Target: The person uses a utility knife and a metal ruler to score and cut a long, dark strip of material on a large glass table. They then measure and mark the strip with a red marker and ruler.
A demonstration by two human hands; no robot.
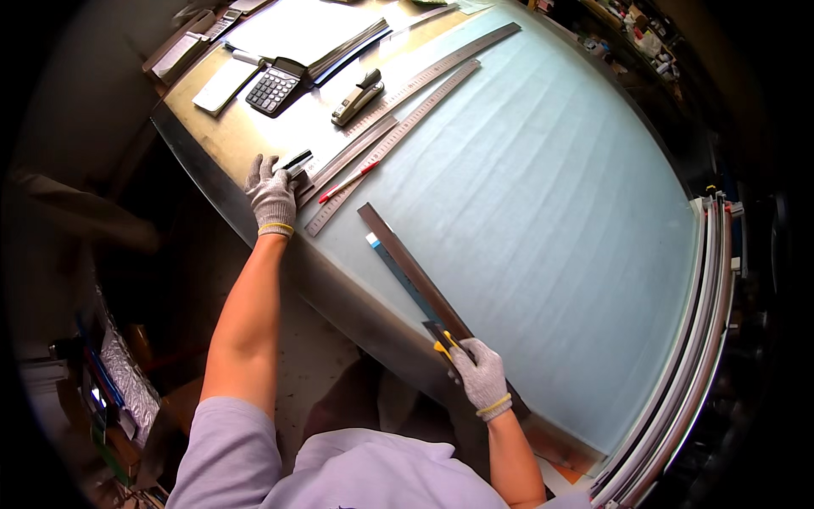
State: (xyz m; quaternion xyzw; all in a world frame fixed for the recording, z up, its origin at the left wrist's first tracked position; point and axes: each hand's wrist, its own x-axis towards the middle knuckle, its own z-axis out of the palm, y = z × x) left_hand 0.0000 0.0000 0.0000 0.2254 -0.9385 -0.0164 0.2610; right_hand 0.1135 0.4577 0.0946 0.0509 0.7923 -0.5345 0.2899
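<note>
In a grey knit glove, my left hand (pixel 273 199) rests at the table's left edge with its fingers stretched out. It lies against the near end of a metal straight bar (pixel 352 153), beside a black pen (pixel 297 159). My right hand (pixel 481 373), gloved alike, is closed around a yellow and black utility knife (pixel 447 343). The knife is over a long dark metal bar (pixel 415 273) and a narrow blue-grey strip (pixel 397 265) with a white end. A red and white pen (pixel 348 182) lies across a long steel ruler (pixel 407 131).
Pale blue sheeting (pixel 543 204) covers most of the table. Another long ruler (pixel 458 61), a stapler (pixel 358 97), a calculator (pixel 275 86) and a binder (pixel 348 53) are toward the far left. Metal rails (pixel 716 288) border the right edge. Cluttered shelves (pixel 644 38) stand beyond.
</note>
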